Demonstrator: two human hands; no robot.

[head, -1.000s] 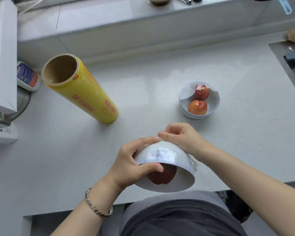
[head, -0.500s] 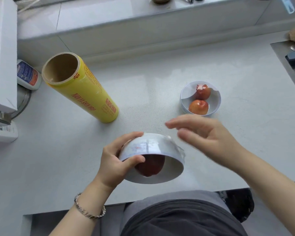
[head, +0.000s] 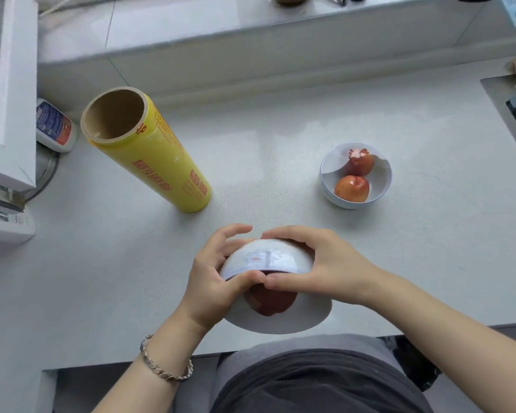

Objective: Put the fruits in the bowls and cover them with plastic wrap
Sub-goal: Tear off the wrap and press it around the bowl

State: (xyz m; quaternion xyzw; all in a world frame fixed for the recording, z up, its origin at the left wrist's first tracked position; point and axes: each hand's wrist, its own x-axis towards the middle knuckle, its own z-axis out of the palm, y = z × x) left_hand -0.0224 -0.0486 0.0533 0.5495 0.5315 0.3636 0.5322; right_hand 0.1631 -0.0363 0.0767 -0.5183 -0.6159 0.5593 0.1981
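**Inspector:** Near bowl, location?
**Assistant:** The white ceramic bowl (head: 268, 257) is at the front edge of the pale grey countertop (head: 280, 138). It is tilted, mouth toward the wearer, with one dark red round fruit (head: 271, 304) inside.
**Inspector:** Grip?
**Assistant:** The left hand (head: 210, 283) and right hand (head: 328, 263) both curl round its wall, thumbs pressed at the rim, fingers over the back.
**Inspector:** Remaining items?
**Assistant:** A second small white bowl (head: 332, 163) sits well apart, back right, holding two red-orange fruits (head: 352, 188). A yellow roll of plastic wrap (head: 161, 162) is back left.
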